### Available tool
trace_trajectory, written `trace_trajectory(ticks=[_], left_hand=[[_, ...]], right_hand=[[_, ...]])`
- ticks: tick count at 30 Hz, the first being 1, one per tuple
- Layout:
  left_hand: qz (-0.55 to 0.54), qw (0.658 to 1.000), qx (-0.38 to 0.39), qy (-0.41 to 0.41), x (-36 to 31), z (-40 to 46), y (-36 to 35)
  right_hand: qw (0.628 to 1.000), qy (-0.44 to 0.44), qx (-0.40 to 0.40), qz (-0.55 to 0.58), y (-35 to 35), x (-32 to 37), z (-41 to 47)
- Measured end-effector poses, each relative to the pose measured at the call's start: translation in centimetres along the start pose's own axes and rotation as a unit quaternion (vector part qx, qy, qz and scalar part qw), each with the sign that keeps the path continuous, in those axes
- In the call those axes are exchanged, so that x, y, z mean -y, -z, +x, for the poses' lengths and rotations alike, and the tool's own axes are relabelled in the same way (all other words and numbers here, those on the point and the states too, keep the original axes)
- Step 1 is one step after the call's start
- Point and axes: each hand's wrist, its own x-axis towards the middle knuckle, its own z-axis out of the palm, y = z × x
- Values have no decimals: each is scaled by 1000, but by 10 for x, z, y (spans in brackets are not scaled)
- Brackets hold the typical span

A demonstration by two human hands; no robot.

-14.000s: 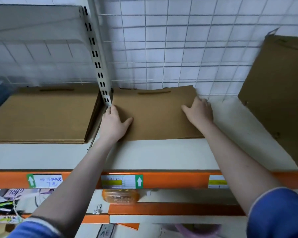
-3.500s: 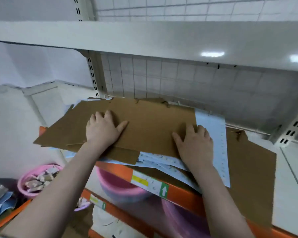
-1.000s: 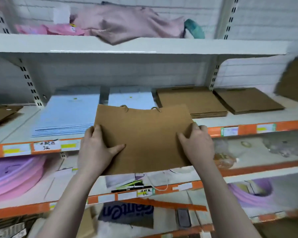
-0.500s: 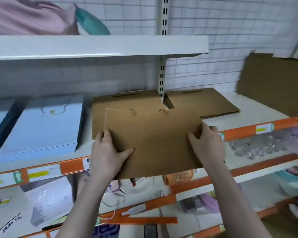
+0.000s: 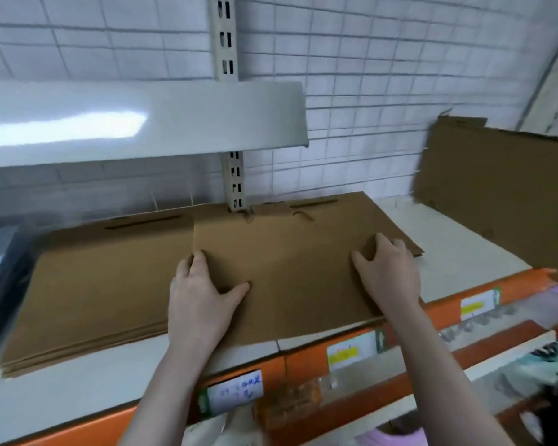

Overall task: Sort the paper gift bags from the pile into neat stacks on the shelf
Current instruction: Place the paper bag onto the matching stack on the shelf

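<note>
Now the brown paper bag (image 5: 290, 272) has come down onto the shelf (image 5: 448, 239), mid frame. Both hands (image 5: 203, 297) (image 5: 387, 272) hold its sides, hiding their fingertips. It lies flat, covering the right stack (image 5: 390, 220) beside the left stack (image 5: 103, 278).

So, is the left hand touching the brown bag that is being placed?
Touching. The head view shows the left hand gripping the brown bag's left edge, thumb on top.

White shelf (image 5: 448, 239) under brown bag stacks (image 5: 94, 284)

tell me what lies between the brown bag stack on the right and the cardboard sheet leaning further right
Only bare white shelf separates the stack from the cardboard sheet, in the head view.
</note>
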Motion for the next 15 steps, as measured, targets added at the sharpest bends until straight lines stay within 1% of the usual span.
trace_trajectory(ticks=[6,15], left_hand=[[-10,1000,-13,23,-46,12,-50],[12,996,-54,76,-99,35,-111]], right_hand=[[1000,31,2,5,-10,-38,68],[996,68,50,19,-17,-76,150]])
